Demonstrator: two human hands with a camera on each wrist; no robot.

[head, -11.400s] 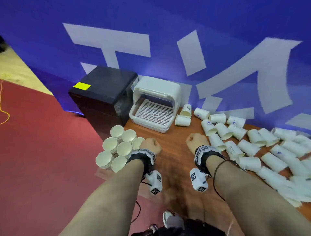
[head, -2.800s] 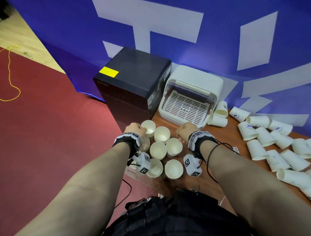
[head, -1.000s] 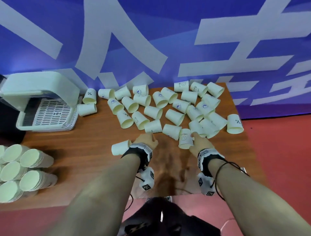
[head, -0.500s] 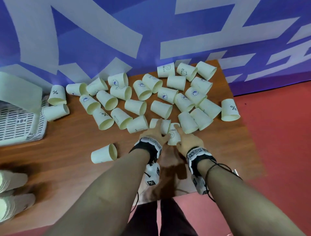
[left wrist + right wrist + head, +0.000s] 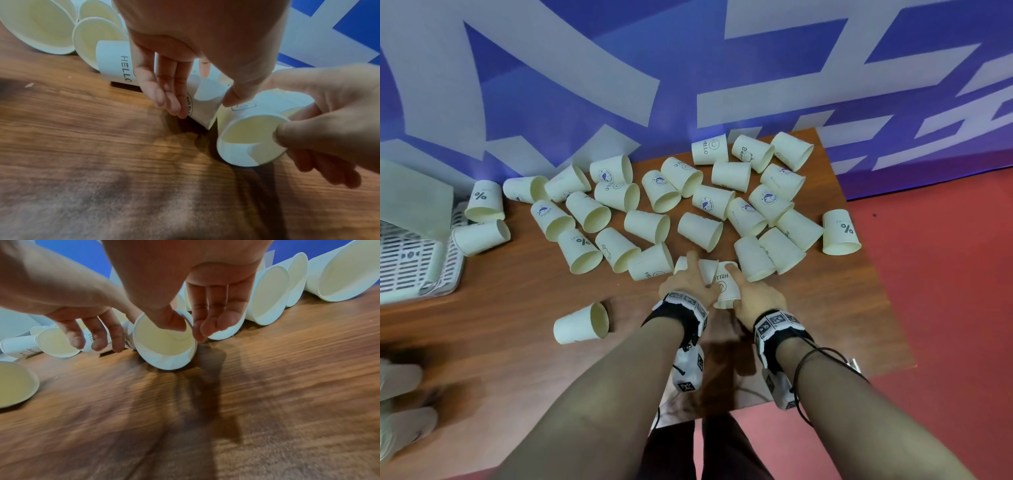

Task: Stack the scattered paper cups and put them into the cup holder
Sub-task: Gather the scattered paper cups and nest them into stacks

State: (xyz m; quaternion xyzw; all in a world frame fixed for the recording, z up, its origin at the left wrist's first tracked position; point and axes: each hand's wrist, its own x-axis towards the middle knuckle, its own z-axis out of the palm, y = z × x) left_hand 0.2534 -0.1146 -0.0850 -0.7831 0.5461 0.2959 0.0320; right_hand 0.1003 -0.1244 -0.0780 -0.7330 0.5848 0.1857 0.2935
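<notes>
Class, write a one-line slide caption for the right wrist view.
Right hand pinches the rim of a tipped paper cup on the wooden table, left hand alongside.

"HELLO" with a smiley runs down the cup [image 5: 726, 286] pinched at the counter's [image 5: 825, 308] near edge, and down another cup [image 5: 709, 149] at the far edge. A "%" sign marks the cup [image 5: 840, 232] by the right edge.

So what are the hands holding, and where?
Right hand pinches a paper cup at its rim, thumb inside. Left hand grips another cup by its side.
</notes>
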